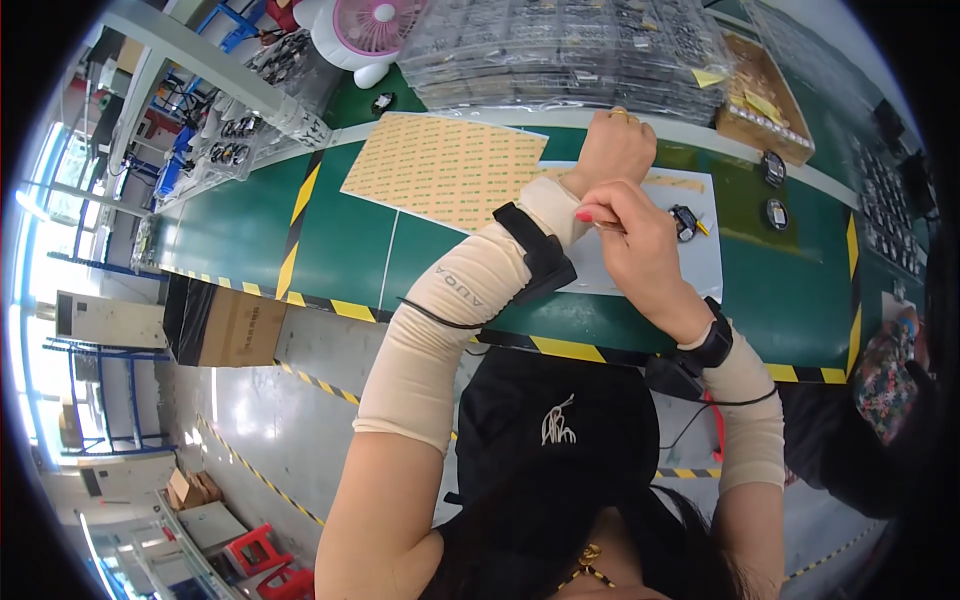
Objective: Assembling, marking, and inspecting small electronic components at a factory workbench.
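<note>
My left hand [614, 150], a ring on one finger, reaches over the green bench with its fingers curled under. Whatever those fingers hold is hidden. Crossing in front of that wrist, my right hand [640, 245] has its red-nailed fingertips pinched together at the cuff of the left beige sleeve [552, 205]. I cannot make out what lies between them. Beneath both arms is a white sheet [695, 265], and on it a small round black device [684, 222] with a yellow tab lies beside my right hand. A tan printed adhesive sheet [440, 165] overlaps the white sheet's left side.
Stacked clear plastic trays [560, 55] stand behind the work surface. To their left is a pink-and-white fan [375, 30]; to their right, a cardboard box [765, 110]. Two small black devices lie on the right, one of them a round device [777, 214]. Striped tape [565, 349] marks the bench's front edge.
</note>
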The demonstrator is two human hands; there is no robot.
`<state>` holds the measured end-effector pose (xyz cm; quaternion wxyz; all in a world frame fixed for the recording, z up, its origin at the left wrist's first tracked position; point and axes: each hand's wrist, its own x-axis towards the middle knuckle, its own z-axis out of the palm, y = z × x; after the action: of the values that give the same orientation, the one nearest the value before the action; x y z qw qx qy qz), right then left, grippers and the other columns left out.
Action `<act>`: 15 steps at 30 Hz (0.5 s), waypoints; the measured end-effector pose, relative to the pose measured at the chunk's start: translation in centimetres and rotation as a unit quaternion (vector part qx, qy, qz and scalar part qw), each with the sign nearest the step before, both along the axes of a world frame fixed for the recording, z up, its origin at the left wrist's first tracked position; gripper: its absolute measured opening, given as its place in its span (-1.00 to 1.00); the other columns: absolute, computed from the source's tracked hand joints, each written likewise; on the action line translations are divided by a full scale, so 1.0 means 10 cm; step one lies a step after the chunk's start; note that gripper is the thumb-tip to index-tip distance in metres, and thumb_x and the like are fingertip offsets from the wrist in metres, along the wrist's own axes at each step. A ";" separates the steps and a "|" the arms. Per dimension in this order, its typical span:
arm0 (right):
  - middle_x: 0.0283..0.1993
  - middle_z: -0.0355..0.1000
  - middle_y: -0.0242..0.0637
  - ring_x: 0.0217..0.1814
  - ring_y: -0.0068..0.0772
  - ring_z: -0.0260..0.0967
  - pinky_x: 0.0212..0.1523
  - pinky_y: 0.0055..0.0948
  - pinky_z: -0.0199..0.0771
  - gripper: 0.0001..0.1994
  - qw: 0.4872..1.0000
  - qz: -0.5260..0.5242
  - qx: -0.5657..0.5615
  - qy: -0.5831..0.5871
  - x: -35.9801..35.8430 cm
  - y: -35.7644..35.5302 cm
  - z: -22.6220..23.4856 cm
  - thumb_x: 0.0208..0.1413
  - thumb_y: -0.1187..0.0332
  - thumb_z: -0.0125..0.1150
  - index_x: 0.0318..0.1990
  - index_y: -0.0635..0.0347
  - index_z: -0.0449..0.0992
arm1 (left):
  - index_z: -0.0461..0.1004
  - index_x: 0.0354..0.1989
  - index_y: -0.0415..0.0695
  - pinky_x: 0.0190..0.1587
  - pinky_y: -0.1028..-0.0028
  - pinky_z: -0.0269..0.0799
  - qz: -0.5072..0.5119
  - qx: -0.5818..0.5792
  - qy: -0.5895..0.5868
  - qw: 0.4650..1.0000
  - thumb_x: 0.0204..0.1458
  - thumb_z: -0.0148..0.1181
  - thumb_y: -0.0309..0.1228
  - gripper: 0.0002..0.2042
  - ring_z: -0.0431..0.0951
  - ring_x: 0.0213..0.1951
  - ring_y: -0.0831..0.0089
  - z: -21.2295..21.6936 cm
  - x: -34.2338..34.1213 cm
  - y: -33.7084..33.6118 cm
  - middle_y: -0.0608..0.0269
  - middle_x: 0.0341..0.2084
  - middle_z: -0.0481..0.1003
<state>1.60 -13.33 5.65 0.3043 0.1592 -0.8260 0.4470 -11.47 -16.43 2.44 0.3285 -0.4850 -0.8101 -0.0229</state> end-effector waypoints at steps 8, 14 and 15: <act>-0.55 0.27 -0.30 -0.61 -0.51 0.30 -0.58 -0.59 0.17 -0.93 0.907 0.231 -0.195 -0.292 0.06 -0.28 0.27 0.06 0.51 -0.01 -0.28 0.21 0.35 | 0.41 -0.54 -0.16 -0.43 0.45 0.28 0.018 -0.065 0.032 0.997 -0.28 0.10 -0.43 -0.89 0.45 -0.47 0.39 0.02 0.07 -0.04 0.24 -0.64 0.44; -0.46 0.38 -0.24 -0.61 -0.35 0.32 -0.57 -0.50 0.26 -0.85 0.979 0.169 0.105 -0.048 -0.01 -0.22 0.24 -0.04 0.54 0.04 -0.26 0.18 0.35 | 0.41 -0.51 -0.16 -0.41 0.46 0.24 -0.009 -0.041 0.084 0.996 -0.27 0.09 -0.42 -0.88 0.42 -0.49 0.38 0.13 0.09 -0.13 0.26 -0.64 0.44; -0.46 0.38 -0.24 -0.61 -0.35 0.32 -0.57 -0.50 0.26 -0.85 0.979 0.170 0.106 -0.048 0.00 -0.22 0.25 -0.04 0.54 0.04 -0.26 0.18 0.35 | 0.41 -0.51 -0.16 -0.41 0.46 0.24 -0.008 -0.040 0.085 0.996 -0.27 0.09 -0.42 -0.88 0.42 -0.49 0.38 0.15 0.10 -0.14 0.26 -0.64 0.44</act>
<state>1.57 -15.48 8.10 0.1657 0.3068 -0.8433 0.4090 -10.46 -17.83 3.97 0.3764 -0.5046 -0.7754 0.0483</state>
